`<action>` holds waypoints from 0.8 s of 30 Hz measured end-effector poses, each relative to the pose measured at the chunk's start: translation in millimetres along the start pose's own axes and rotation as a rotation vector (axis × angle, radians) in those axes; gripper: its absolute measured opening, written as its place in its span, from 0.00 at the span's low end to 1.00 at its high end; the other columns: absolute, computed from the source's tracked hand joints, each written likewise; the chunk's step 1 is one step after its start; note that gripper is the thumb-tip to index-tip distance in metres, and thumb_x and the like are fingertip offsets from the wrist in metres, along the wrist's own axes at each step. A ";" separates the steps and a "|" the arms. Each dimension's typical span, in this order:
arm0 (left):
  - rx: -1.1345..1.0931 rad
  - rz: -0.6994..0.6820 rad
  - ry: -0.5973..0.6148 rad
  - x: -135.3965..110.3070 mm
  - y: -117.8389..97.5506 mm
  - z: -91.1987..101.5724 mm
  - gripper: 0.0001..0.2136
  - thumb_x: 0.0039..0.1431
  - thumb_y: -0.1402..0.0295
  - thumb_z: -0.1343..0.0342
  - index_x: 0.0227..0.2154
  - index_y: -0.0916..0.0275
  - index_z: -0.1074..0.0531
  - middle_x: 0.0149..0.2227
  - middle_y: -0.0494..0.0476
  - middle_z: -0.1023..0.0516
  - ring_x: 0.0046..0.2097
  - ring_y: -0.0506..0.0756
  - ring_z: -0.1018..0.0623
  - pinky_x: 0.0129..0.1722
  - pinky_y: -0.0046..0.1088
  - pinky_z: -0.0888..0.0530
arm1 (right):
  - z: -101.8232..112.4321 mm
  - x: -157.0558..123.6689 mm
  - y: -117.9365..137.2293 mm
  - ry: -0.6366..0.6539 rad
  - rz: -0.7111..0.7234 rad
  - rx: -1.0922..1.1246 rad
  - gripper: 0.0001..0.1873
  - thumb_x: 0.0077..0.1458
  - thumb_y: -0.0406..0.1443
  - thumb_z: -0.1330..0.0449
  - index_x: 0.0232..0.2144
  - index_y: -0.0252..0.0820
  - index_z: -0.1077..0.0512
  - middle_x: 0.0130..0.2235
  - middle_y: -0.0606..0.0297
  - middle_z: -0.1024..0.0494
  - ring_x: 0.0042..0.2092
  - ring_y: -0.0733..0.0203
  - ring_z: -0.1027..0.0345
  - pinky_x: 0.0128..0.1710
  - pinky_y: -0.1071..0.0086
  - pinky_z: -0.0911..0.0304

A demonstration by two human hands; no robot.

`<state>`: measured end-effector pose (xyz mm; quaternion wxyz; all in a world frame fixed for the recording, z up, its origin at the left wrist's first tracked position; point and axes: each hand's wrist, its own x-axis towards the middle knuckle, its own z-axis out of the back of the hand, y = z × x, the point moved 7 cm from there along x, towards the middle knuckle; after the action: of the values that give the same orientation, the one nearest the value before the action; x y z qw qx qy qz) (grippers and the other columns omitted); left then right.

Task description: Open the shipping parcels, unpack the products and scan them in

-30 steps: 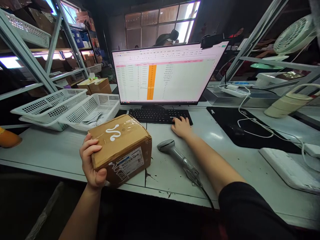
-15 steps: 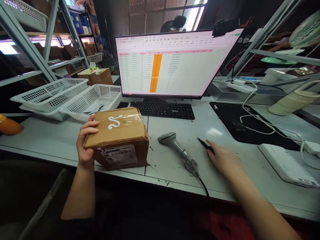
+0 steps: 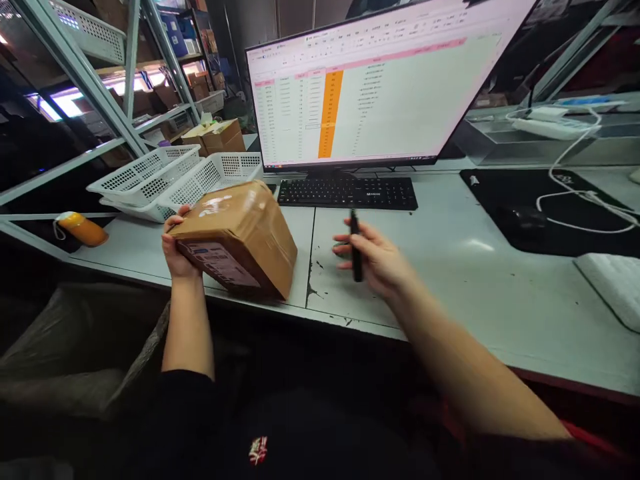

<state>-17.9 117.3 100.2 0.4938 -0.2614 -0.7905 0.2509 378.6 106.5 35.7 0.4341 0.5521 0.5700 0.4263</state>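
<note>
My left hand [image 3: 176, 257] grips the left end of a brown cardboard parcel [image 3: 240, 233] with a white logo and a shipping label, tilted over the front edge of the grey table [image 3: 450, 280]. My right hand [image 3: 377, 260] is closed on a black pen [image 3: 355, 250], held upright just right of the parcel. The barcode scanner seen earlier is hidden behind my right hand.
A black keyboard [image 3: 349, 192] lies under a monitor [image 3: 380, 87] showing a spreadsheet. White mesh baskets [image 3: 175, 177] stand at the left, with an orange object [image 3: 83, 228] beside them. A black mouse mat [image 3: 540, 210] with a white cable and a white device [image 3: 613, 283] lie at the right.
My right hand left the keyboard, reached to the pen on the table and lifted it towards the parcel. My left hand tilted the parcel label-side down. The view dropped and shifted left.
</note>
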 end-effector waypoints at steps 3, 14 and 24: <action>0.082 0.032 -0.143 -12.1 7.7 30.4 0.31 0.57 0.31 0.52 0.45 0.52 0.26 0.59 0.54 0.23 0.63 0.62 0.26 0.64 0.43 0.28 | -48.9 -0.3 -41.0 0.015 -0.120 0.128 0.23 0.49 0.42 0.31 0.50 0.52 0.24 0.60 0.61 0.24 0.51 0.52 0.25 0.32 0.64 0.23; 0.312 0.220 -0.288 -83.9 78.5 48.9 0.26 0.51 0.58 0.35 0.53 0.55 0.30 0.62 0.59 0.27 0.71 0.68 0.36 0.74 0.58 0.47 | -70.1 -8.7 -20.4 -0.113 0.373 0.109 0.24 0.56 0.48 0.34 0.53 0.49 0.23 0.56 0.60 0.20 0.55 0.52 0.27 0.41 0.66 0.27; 0.934 -0.519 0.573 -113.7 -39.0 -78.6 0.19 0.65 0.64 0.39 0.58 0.53 0.28 0.60 0.61 0.24 0.64 0.66 0.27 0.73 0.58 0.48 | -68.5 -21.7 -24.5 -0.038 0.358 -0.043 0.23 0.58 0.48 0.34 0.54 0.48 0.21 0.48 0.58 0.18 0.44 0.57 0.25 0.35 0.67 0.28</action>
<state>90.0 24.3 82.3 0.7945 0.1272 -0.4702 0.3626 306.4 83.7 30.4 0.3736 0.6435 0.4449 0.4984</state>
